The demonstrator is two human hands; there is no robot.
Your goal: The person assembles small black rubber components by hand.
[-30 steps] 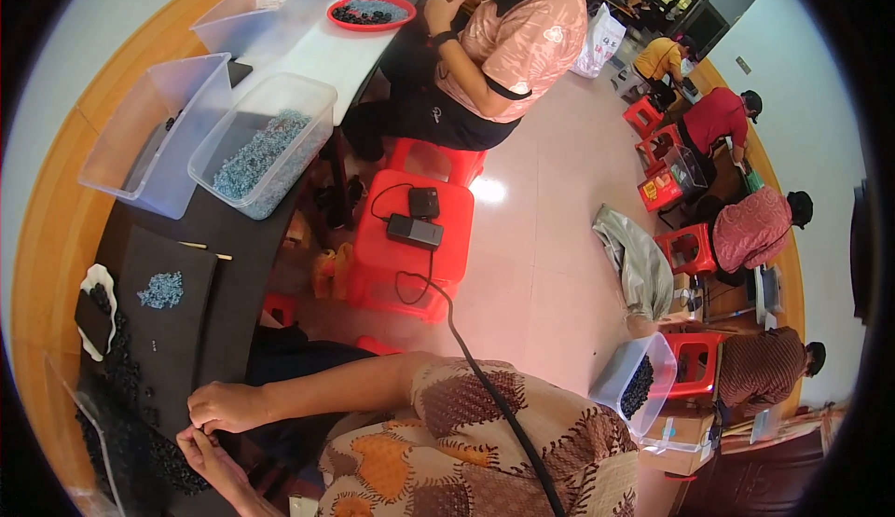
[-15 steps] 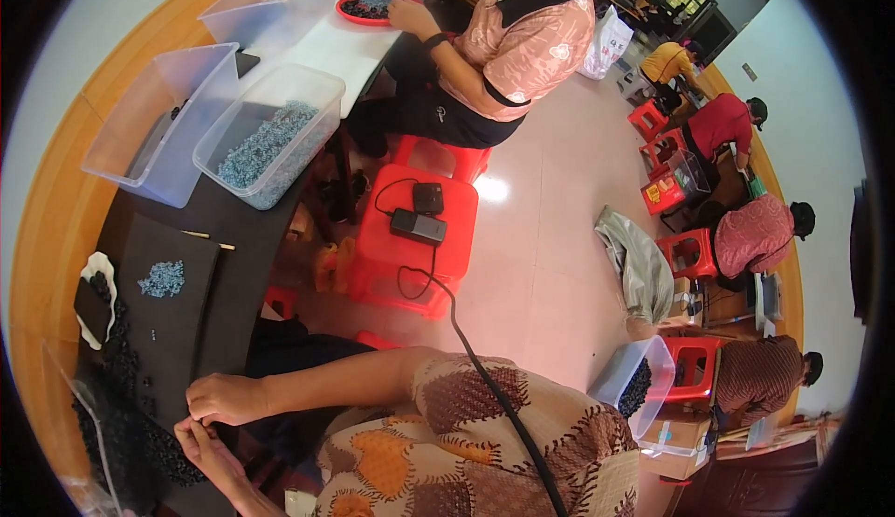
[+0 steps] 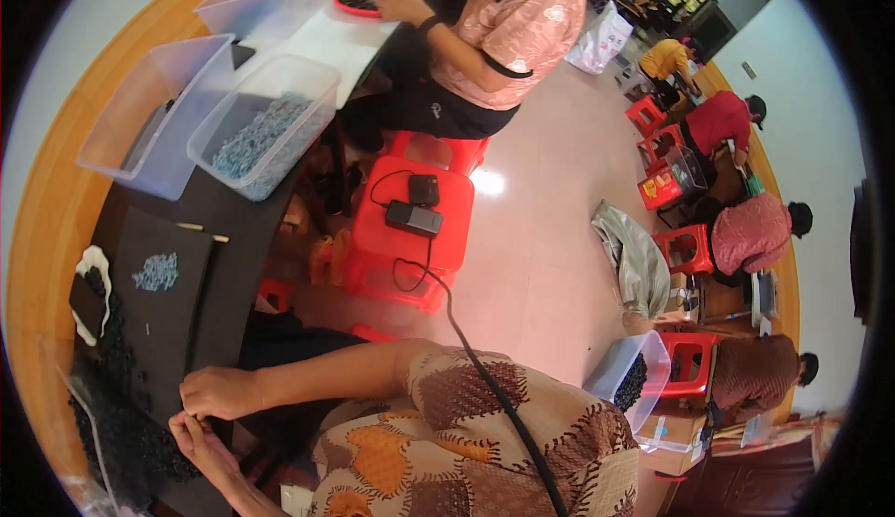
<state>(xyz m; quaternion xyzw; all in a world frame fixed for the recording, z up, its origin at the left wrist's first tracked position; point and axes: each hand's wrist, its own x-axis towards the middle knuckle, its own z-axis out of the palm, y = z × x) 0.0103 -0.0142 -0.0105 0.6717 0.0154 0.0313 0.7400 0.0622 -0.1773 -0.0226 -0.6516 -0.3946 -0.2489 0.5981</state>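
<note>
I see the right hand (image 3: 222, 393) and left hand (image 3: 198, 442) meeting in narrow pinches; I can't tell what they hold. Black bead-like pieces (image 3: 160, 442) lie just ahead of the nearer left; blue ones (image 3: 156, 273) lie off to the right hand's side.

There's room on the flat black mat (image 3: 179, 330) below the pale-blue bead-like pile (image 3: 157, 273); small black pieces (image 3: 116, 354) crowd the left!

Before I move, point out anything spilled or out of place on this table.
Small loose black pieces lie strewn over the black tabletop, outside the white wavy-rimmed dish; uncontained, they look spilled, though possibly spread deliberately.
</note>
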